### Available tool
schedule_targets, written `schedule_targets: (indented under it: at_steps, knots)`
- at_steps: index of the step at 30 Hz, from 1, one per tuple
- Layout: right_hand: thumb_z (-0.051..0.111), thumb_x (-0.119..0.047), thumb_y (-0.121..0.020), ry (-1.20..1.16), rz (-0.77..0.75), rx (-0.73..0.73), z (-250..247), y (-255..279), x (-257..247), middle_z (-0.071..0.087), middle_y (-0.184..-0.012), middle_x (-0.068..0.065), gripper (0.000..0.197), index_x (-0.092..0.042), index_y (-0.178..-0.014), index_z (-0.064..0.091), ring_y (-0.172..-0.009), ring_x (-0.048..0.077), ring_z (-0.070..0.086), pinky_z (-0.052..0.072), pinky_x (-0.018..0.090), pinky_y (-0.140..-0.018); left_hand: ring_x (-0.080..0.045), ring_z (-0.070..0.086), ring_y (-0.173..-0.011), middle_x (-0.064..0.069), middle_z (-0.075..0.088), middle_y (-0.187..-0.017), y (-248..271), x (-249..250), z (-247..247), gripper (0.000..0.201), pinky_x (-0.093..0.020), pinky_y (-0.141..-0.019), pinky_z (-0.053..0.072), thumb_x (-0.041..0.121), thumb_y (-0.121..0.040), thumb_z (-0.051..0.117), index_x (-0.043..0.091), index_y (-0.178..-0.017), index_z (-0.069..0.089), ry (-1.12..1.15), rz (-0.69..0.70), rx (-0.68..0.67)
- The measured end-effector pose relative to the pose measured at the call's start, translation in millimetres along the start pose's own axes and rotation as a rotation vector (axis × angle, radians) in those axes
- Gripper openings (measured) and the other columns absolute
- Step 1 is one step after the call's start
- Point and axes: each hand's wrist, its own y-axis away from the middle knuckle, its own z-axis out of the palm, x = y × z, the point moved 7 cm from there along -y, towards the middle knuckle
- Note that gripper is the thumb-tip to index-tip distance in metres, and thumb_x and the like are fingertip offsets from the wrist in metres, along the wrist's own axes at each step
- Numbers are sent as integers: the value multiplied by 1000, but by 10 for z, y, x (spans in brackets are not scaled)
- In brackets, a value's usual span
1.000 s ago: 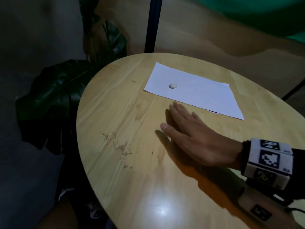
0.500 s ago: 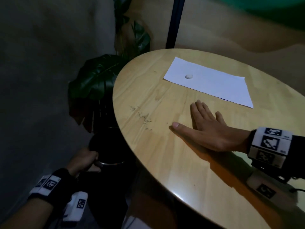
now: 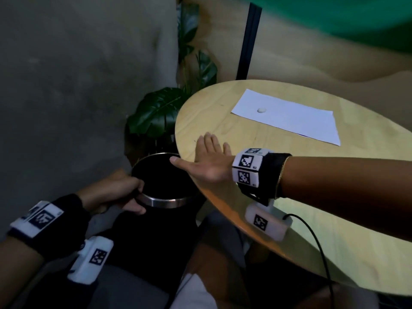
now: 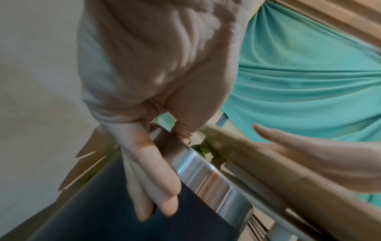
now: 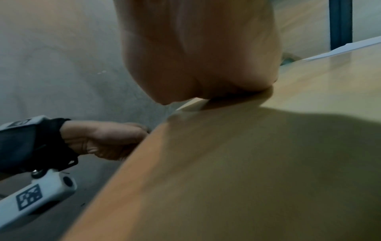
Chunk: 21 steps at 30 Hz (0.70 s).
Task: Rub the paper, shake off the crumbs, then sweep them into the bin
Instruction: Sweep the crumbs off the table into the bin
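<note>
A white sheet of paper (image 3: 287,118) lies at the far side of the round wooden table (image 3: 312,197), with a small white eraser (image 3: 261,110) on it. My right hand (image 3: 205,157) lies flat at the table's left edge, fingers straight, thumb (image 3: 178,162) out over the rim of the bin. The black bin with a metal rim (image 3: 165,200) sits just under that edge. My left hand (image 3: 120,192) grips the bin's rim (image 4: 210,177), thumb inside and fingers (image 4: 152,187) outside. No crumbs show on the table.
A large-leaved potted plant (image 3: 160,112) stands behind the bin, against a grey wall. A dark post (image 3: 248,41) rises behind the table. A cable (image 3: 318,248) runs from my right wrist across the near tabletop.
My right hand has swept left across the table to its edge, and the crumbs that lay there are gone from view. The left hand has brought the bin up under the edge.
</note>
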Motion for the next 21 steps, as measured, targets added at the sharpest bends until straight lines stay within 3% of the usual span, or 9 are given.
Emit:
schedule_targets:
  at_steps: [2, 5, 6, 9, 11, 14, 16, 18, 21]
  knots:
    - [30, -81, -98, -14, -65, -24, -13, 4, -109, -20, -175, 9, 110, -5, -167, -10, -161, 21, -19, -9, 49, -128, -27, 72, -57, -20, 70, -65, 76, 75, 3, 8, -29, -55, 55, 0, -90, 68, 1, -83, 65, 37, -10, -32]
    - [29, -73, -104, -97, -177, -25, -112, 32, -147, -16, -177, 6, 98, -9, -169, -8, -162, 18, -14, -6, 44, -130, -46, 81, -80, -29, 73, -72, 115, 157, 11, 7, -42, -71, 61, -4, -88, 63, -4, -95, 63, 75, 2, -71]
    - [29, -71, -105, -119, -191, 4, -174, 44, -95, -15, -177, 5, 95, -10, -169, -8, -162, 18, -13, -5, 43, -130, -46, 80, -81, -30, 73, -74, 157, 189, -4, 8, -44, -71, 62, -5, -88, 63, -5, -96, 63, 76, 17, -78]
    - [28, -66, -108, -83, -118, 120, -336, 103, 185, -13, -177, 7, 90, -8, -169, -5, -163, 20, -11, -2, 40, -131, -48, 82, -83, -40, 77, -85, 248, 243, -49, 6, -48, -71, 66, -7, -87, 65, -6, -93, 64, 41, 43, -79]
    - [26, -68, -107, -51, 33, 128, -310, 173, 370, -14, -177, 10, 93, -6, -168, -5, -163, 22, -12, -2, 44, -130, -43, 81, -67, -37, 76, -76, 309, 253, -53, 5, -37, -57, 63, -8, -89, 61, -9, -94, 61, 50, 45, -87]
    - [26, -79, -100, -35, 199, 94, -134, 258, 476, -16, -176, 12, 106, -3, -168, -6, -162, 23, -15, -6, 51, -128, -22, 70, -42, -18, 70, -56, 350, 264, -43, 8, -21, -38, 49, -12, -89, 62, -5, -89, 57, 13, 76, -81]
    - [27, -84, -96, -13, 177, 67, -50, 236, 409, -19, -175, 12, 114, -4, -167, -9, -162, 24, -17, -9, 53, -128, -17, 64, -40, -15, 66, -53, 367, 267, -59, 16, -21, -40, 42, -11, -86, 67, 1, -83, 57, -25, 99, -63]
    - [27, -86, -95, 11, 124, 49, -23, 161, 287, -20, -175, 13, 116, -3, -167, -10, -162, 25, -18, -9, 53, -128, -20, 68, -44, -18, 70, -58, 375, 256, -67, 13, -23, -44, 43, -7, -86, 68, 2, -84, 59, -28, 94, -62]
    - [27, -87, -94, 34, 52, 23, 1, 20, 19, -21, -175, 13, 117, -4, -167, -11, -161, 27, -20, -10, 53, -128, -26, 73, -44, -25, 74, -62, 412, 270, -48, 6, -22, -38, 45, -6, -91, 62, -2, -90, 58, -3, 88, -83]
